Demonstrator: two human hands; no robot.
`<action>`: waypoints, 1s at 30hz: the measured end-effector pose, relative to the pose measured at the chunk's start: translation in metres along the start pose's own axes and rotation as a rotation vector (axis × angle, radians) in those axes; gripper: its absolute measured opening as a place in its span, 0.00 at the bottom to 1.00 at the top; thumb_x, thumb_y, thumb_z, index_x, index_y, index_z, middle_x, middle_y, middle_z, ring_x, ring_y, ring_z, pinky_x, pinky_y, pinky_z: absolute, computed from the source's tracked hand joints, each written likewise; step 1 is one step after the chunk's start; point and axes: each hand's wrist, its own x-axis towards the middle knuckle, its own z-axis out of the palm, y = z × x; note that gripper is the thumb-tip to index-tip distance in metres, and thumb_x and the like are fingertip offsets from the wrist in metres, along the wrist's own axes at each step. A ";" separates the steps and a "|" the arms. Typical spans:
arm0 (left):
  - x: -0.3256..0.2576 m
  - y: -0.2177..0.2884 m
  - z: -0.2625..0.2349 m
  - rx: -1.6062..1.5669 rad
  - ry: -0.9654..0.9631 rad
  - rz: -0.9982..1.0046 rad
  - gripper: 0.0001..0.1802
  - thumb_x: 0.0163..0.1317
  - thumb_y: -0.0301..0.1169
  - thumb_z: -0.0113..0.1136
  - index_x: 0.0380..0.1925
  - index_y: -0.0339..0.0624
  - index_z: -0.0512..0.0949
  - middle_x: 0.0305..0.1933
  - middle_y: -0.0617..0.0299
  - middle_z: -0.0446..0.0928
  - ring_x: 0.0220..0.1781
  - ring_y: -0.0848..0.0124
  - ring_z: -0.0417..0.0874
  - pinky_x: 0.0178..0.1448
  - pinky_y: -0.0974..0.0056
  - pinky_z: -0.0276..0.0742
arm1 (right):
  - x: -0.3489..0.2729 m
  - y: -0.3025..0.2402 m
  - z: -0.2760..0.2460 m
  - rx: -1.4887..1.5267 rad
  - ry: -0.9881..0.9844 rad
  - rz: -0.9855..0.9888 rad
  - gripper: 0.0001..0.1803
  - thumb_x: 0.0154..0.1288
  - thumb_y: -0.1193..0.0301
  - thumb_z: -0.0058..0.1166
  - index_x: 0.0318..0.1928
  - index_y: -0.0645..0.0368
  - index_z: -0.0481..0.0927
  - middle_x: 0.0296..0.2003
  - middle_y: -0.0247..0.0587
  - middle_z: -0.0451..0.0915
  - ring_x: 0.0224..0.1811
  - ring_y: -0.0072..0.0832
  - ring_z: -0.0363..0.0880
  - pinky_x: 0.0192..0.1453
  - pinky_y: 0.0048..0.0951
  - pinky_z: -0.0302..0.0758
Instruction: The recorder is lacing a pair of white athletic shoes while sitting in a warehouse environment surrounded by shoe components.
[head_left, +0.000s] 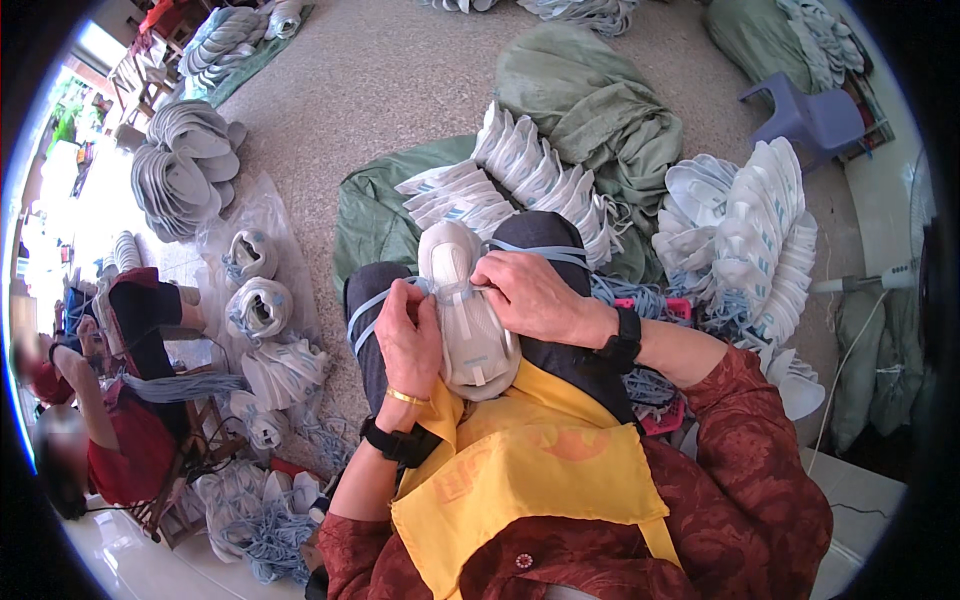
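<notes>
A white shoe upper (480, 345) lies lengthwise between my thighs, on the yellow apron (540, 460). My left hand (408, 340) is closed at its left edge, fingertips pinched on a bit of light blue lace beside the eyelets. On the opposite edge my right hand (535, 298) is closed, its fingers and thumb gripping the upper's side. A light blue shoelace (365, 318) crosses my left thigh toward the left hand. Another blue lace (545, 250) drapes over my right thigh near the upper. What lies under my fingertips is partly hidden.
Stacked white uppers (545, 185) stand ahead on green sacking (375, 215). More uppers (750, 230) are piled at right, beside bundled blue laces (650, 390) and a pink basket (665, 418). A purple stool (810, 120) stands far right. Another person (125, 440) sits at left.
</notes>
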 end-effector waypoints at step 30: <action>0.005 0.032 0.020 0.408 -0.162 0.429 0.12 0.60 0.24 0.66 0.41 0.37 0.73 0.40 0.47 0.74 0.45 0.46 0.75 0.48 0.48 0.74 | 0.014 0.014 -0.004 0.130 -0.064 -0.035 0.04 0.56 0.78 0.58 0.32 0.67 0.79 0.33 0.56 0.83 0.40 0.57 0.83 0.43 0.50 0.77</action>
